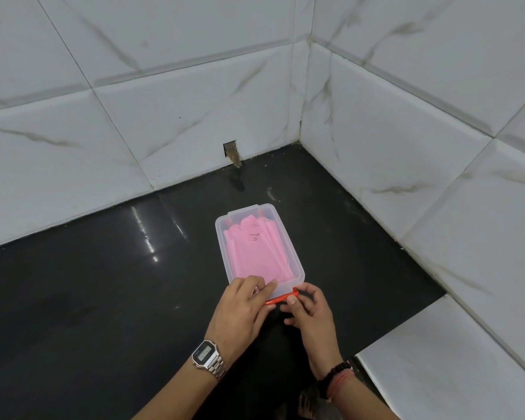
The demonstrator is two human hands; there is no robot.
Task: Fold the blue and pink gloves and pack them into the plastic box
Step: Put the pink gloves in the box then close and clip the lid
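Observation:
A clear plastic box [296,262] with its translucent lid on stands on the black counter [103,283]. Pink gloves [255,250] lie folded inside and show through the lid; no blue glove is visible. An orange latch [281,298] sits at the box's near end. My left hand [246,304] rests on the near end of the lid, fingers flat across it. My right hand [308,307] is at the latch, thumb pressing on the orange clip with the fingers curled below it.
White marble-patterned tiled walls [376,131] close off the counter at the back and right, meeting in a corner. A small notch in the wall [231,151] sits at counter level. A white ledge [437,374] lies at the near right.

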